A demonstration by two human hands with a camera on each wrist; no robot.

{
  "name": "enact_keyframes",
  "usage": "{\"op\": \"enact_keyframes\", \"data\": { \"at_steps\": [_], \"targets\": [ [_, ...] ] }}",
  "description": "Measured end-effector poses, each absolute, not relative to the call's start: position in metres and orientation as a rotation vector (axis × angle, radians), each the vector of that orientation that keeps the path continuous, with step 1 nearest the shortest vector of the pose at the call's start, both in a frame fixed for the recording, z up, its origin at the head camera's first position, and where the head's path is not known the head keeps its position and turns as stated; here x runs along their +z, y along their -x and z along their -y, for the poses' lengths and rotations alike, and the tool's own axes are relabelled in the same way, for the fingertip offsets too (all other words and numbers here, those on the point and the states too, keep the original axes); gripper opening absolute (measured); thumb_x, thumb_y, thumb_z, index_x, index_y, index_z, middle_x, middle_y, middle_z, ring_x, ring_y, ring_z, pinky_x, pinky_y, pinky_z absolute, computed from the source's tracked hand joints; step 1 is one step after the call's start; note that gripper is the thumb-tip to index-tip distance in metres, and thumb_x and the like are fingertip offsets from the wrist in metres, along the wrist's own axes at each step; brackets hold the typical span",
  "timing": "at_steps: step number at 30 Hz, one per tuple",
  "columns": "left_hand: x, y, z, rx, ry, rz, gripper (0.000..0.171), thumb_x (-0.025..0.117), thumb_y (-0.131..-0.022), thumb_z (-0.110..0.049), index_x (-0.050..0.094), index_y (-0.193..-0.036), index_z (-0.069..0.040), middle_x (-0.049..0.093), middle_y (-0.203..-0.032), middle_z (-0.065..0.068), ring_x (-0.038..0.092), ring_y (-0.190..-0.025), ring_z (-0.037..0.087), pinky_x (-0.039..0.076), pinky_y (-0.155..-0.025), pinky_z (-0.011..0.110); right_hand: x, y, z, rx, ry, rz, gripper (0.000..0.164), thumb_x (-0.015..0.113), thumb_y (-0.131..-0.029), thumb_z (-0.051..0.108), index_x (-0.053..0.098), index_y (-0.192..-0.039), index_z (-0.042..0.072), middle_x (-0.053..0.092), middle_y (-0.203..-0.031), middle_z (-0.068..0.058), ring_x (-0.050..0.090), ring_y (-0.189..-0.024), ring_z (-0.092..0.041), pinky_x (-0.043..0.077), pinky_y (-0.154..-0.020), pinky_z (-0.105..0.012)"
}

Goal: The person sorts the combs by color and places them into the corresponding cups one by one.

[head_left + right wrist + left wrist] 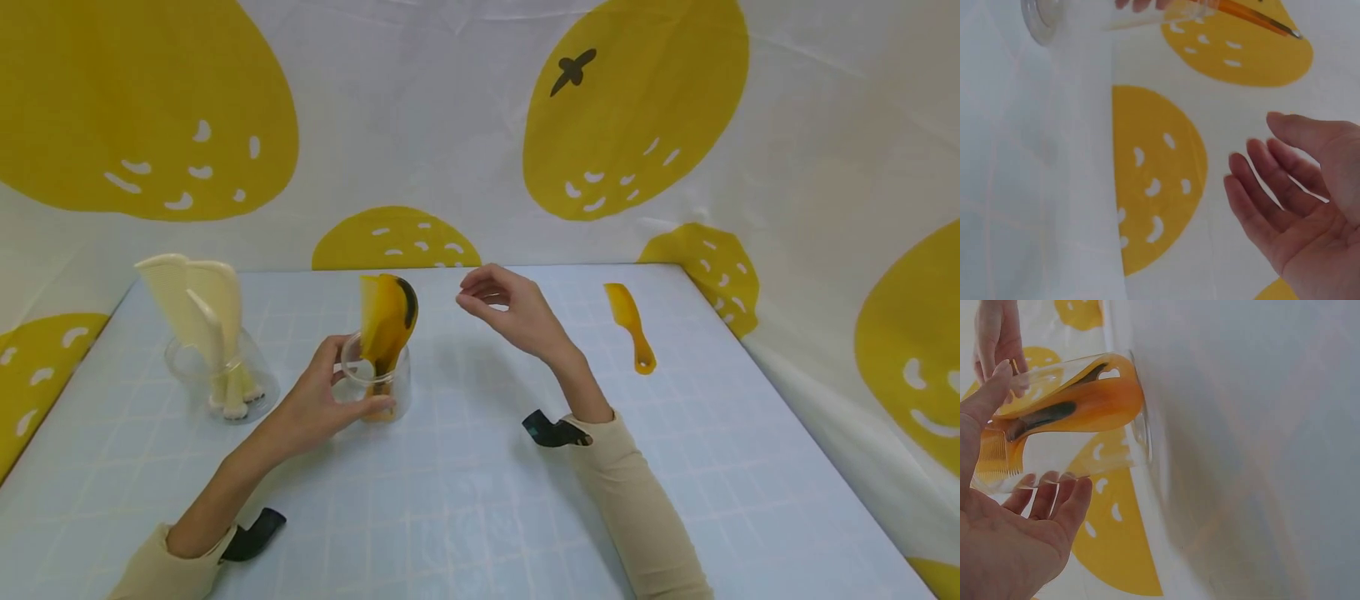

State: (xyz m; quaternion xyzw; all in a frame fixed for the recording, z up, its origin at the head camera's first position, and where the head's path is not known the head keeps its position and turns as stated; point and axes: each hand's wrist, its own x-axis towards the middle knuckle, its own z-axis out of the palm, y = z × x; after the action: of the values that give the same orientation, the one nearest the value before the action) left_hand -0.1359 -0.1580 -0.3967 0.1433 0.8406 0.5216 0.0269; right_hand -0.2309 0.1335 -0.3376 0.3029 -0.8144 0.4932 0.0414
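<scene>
My left hand (318,404) grips a clear plastic cup (401,392), thumb on the near side and fingers round the far side. Amber combs (386,321) with dark patches stand in that cup, teeth ends up and handles down. In the left wrist view the comb handles (1104,403) show through the cup's clear wall. My right hand (517,308) hovers to the right of the cup, fingers loosely bent and nothing between them. Another amber comb (630,329) lies flat on the table, right of my right hand.
On the left stands a second clear cup (258,387) holding several cream-coloured combs (202,308). A light blue grid-patterned cloth (465,517) covers the table. Behind the table hangs a white curtain (412,125) with large yellow fruit prints.
</scene>
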Motion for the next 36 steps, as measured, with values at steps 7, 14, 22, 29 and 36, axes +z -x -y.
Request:
{"op": "enact_keyframes", "data": {
  "at_steps": [7,14,22,29,36],
  "targets": [
    [-0.397,0.135,0.159,1.623,-0.456,-2.592,0.081,0.085,-0.087,-0.025,0.032,-0.144,-0.001,0.039,-0.146,0.016,0.038,-0.14,0.036,0.028,-0.116,0.068,-0.342,0.243,-0.149,1.514,-0.801,2.472,0.029,0.072,-0.097,0.011,0.064,-0.12,-0.004,0.069,-0.113,-0.017,0.067,-0.104,-0.029,0.055,-0.1,-0.043],
    [-0.399,0.136,0.159,1.614,-0.445,-2.584,0.083,0.086,-0.086,-0.03,0.032,-0.143,-0.004,0.039,-0.147,0.015,0.038,-0.141,0.036,0.028,-0.117,0.066,-0.348,0.256,-0.173,1.479,-0.611,2.449,0.03,0.071,-0.099,0.015,0.064,-0.122,-0.003,0.068,-0.115,-0.016,0.065,-0.107,-0.027,0.054,-0.101,-0.041],
    [-0.4,0.138,0.16,1.608,-0.449,-2.584,0.084,0.086,-0.086,-0.031,0.031,-0.144,-0.003,0.038,-0.147,0.016,0.037,-0.142,0.037,0.028,-0.117,0.066,-0.351,0.27,-0.21,1.47,-0.371,2.385,0.033,0.071,-0.099,0.021,0.064,-0.121,-0.002,0.068,-0.115,-0.013,0.064,-0.107,-0.022,0.054,-0.101,-0.031],
    [-0.398,0.136,0.159,1.6,-0.427,-2.588,0.084,0.086,-0.087,-0.031,0.031,-0.145,-0.004,0.038,-0.147,0.015,0.037,-0.142,0.036,0.027,-0.117,0.067,-0.358,0.279,-0.239,1.48,-0.125,2.347,0.036,0.071,-0.099,0.025,0.063,-0.124,-0.001,0.065,-0.12,-0.013,0.061,-0.111,-0.021,0.052,-0.102,-0.031],
    [-0.395,0.134,0.158,1.593,-0.42,-2.591,0.085,0.085,-0.088,-0.029,0.029,-0.146,-0.002,0.036,-0.149,0.018,0.036,-0.141,0.039,0.027,-0.117,0.068,-0.367,0.283,-0.253,1.466,0.053,2.382,0.04,0.07,-0.099,0.025,0.062,-0.127,-0.002,0.062,-0.128,-0.016,0.058,-0.118,-0.025,0.048,-0.107,-0.034]
  ]
}}
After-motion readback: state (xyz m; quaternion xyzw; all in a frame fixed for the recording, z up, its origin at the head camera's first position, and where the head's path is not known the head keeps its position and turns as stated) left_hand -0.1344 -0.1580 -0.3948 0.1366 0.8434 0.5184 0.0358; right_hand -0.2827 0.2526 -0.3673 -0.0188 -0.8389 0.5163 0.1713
